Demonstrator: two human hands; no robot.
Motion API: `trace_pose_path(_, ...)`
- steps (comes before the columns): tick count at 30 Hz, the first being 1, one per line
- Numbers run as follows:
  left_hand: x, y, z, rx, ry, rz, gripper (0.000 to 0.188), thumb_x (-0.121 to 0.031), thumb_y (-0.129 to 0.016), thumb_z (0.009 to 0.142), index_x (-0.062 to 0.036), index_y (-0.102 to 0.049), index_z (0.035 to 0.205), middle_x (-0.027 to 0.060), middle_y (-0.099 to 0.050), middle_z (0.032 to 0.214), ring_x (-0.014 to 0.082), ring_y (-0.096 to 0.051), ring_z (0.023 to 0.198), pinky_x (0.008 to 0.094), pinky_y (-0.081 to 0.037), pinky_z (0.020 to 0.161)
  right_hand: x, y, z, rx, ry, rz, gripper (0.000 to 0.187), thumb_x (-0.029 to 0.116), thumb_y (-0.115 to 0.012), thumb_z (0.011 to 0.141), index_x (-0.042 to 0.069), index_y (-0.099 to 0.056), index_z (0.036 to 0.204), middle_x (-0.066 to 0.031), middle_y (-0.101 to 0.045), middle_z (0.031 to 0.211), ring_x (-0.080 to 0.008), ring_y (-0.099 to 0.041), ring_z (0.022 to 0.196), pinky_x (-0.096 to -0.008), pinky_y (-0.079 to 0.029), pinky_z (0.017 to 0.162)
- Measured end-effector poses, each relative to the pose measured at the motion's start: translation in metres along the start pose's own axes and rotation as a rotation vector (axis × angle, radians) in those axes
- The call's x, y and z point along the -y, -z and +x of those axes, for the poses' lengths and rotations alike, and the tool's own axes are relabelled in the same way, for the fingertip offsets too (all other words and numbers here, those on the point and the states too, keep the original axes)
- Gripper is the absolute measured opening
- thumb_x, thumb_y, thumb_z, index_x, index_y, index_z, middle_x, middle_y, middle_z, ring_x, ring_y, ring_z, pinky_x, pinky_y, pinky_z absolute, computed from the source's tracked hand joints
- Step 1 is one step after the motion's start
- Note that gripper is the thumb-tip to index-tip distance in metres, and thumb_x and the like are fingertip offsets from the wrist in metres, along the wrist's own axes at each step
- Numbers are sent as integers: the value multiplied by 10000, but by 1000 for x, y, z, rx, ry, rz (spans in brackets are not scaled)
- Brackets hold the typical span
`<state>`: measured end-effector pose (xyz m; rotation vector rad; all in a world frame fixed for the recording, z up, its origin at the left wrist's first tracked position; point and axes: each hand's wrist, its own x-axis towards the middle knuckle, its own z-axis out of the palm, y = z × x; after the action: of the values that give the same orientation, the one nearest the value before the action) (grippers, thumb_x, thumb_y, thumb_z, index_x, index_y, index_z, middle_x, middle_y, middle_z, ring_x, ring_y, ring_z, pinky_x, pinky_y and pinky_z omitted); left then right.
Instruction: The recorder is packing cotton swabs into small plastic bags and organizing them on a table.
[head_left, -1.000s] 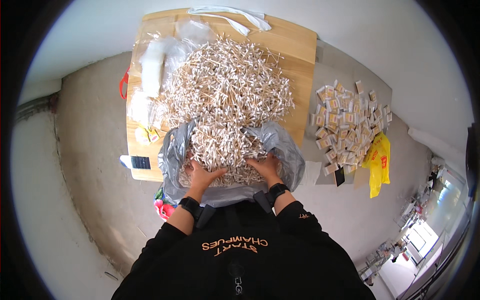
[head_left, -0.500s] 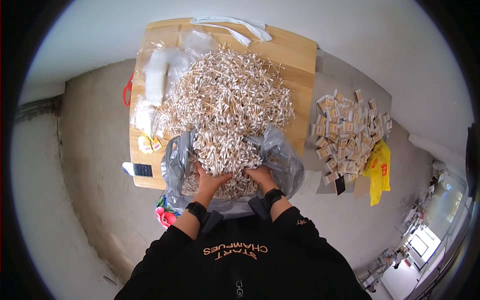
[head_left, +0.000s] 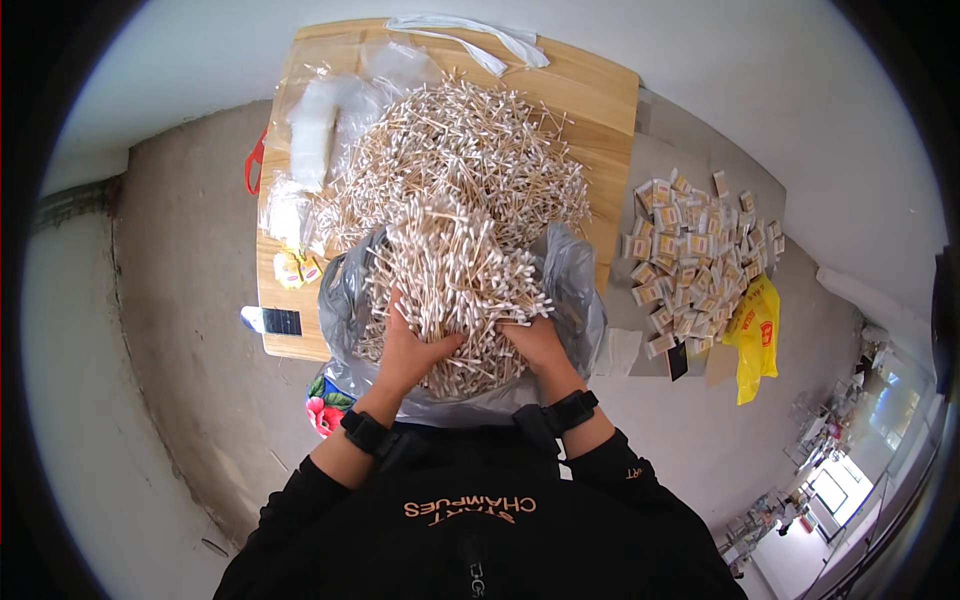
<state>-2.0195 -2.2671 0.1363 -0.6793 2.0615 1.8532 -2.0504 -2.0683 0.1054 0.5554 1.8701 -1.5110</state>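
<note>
Head view: a bunch of cotton swabs (head_left: 455,265) sits between the person's 2 hands, over the mouth of a gray plastic bag (head_left: 577,275) at the near edge of a wooden table (head_left: 605,75). The swabs are thin, pale tan sticks with small, rounded white tips. Many in the bunch lie roughly lengthwise, pointing away from the person, with tips crowding its far end; others cross at odd angles, and some poke out over the right hand (head_left: 537,343). The surface looks loose and bristly. Whether each stick has 2 tips is too small to tell here.

The left hand (head_left: 408,352) cups the bunch from the left, its thumb spread wide from the fingers and laid across the sticks. The right hand cups it from the right; its fingers are mostly buried among the swabs, so I cannot tell how far they curl. The 2 hands hold the bunch between them.

Just beyond the bag, a broad pile of swabs (head_left: 470,150) spreads over the table, its sticks pointing every way. Clear plastic bags (head_left: 313,150) lie to its left. Many small packs (head_left: 690,240) are heaped on the right, beside a yellow bag (head_left: 757,340).
</note>
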Motion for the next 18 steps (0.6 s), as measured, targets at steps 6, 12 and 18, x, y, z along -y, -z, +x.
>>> trace_pose_path(6,-48,15,33,117,-133,-2,850,-178,-793,586,29,-322,1261,154,-537,1124,240,-517,1042,340,-395,920,69,4,-4,22,-57,247,365,-11,-614,729,-9,-535,1085,-81,-617,951,-165,-593,842,-289,-478,728)
trace_pose_path(12,-86,29,93,210,-100,27,810,-199,-793,605,27,-354,1248,141,-576,1089,214,-548,998,320,-420,892,100,12,40,83,-73,355,333,34,-640,713,-8,-580,1038,-84,-632,930,-176,-612,810,-301,-488,685)
trace_pose_path(18,-138,43,148,256,198,453,873,-456,-677,712,125,-323,1260,206,-504,1157,224,-522,1019,295,-433,828,149,25,78,278,-240,304,440,328,-628,797,64,-559,1143,-43,-621,979,-161,-599,868,-304,-490,667)
